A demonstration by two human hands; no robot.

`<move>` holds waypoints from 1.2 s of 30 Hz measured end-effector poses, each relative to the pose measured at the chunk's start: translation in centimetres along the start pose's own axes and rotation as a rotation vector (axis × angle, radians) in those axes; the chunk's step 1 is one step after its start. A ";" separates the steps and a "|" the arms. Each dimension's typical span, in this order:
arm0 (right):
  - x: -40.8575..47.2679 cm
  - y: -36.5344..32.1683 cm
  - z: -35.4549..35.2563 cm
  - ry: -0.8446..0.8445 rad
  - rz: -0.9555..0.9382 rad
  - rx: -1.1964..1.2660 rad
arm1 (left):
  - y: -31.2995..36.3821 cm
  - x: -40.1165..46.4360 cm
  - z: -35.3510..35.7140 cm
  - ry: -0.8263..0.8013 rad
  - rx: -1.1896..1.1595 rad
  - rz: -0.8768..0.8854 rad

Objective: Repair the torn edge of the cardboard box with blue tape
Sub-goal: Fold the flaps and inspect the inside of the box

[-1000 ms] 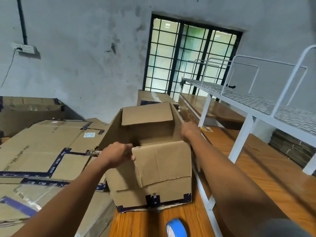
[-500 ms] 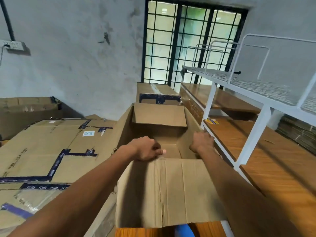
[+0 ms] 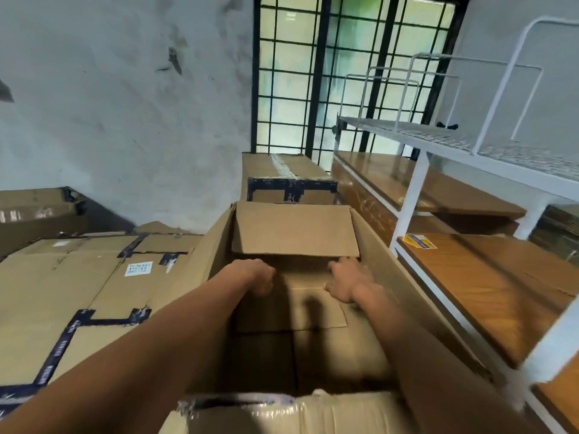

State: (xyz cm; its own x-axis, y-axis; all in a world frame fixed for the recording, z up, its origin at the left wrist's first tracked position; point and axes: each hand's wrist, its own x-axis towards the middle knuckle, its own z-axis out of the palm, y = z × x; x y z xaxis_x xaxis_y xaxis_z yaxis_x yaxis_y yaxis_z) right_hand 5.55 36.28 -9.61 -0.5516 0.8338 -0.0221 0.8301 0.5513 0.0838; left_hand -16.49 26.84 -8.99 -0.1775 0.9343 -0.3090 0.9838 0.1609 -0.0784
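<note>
The open cardboard box (image 3: 404, 270) fills the middle of the head view, and I look down into it. Its far flap (image 3: 294, 230) leans inward over the opening. Worn tape remains line its near edge (image 3: 282, 411) at the bottom. Both my arms reach deep inside. My left hand (image 3: 257, 277) rests below the far flap with its fingers curled under, and nothing shows in it. My right hand (image 3: 347, 283) lies flat, fingers spread, on a cardboard panel (image 3: 313, 311) on the box floor. The blue tape roll is out of view.
Flattened boxes with dark tape (image 3: 94, 292) are stacked on the left. A taped box (image 3: 288, 180) stands behind the open one. A white metal rack (image 3: 410, 189) with wooden shelves (image 3: 488, 286) runs along the right. A barred window (image 3: 344, 73) is in the far wall.
My hands left the box's near flap and rim and went down inside the box. My view moved forward over the opening, and the blue tape roll dropped out of sight.
</note>
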 end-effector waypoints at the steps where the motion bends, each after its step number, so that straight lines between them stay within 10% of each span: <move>1: 1.1 -0.1 0.8 -0.002 -0.021 0.031 | -0.3 1.4 0.0 -0.019 0.026 0.007; 10: 6.1 1.6 2.2 0.046 -0.068 0.076 | -1.4 7.2 -0.1 0.014 0.111 -0.004; 22: 5.0 1.1 2.6 0.356 0.078 0.089 | -2.4 6.7 -4.0 0.796 -0.002 -0.006; 36: 6.3 2.1 2.3 0.490 0.108 0.266 | -12.3 17.0 -6.6 0.574 -0.313 -0.002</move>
State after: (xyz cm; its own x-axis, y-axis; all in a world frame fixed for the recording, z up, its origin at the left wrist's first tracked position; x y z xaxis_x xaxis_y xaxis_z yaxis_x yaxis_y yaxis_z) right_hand 3.97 42.78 -11.89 -0.3836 0.8105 0.4426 0.8410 0.5046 -0.1952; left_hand -31.43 42.84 -6.99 -0.2243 0.9411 0.2529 0.9592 0.1672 0.2282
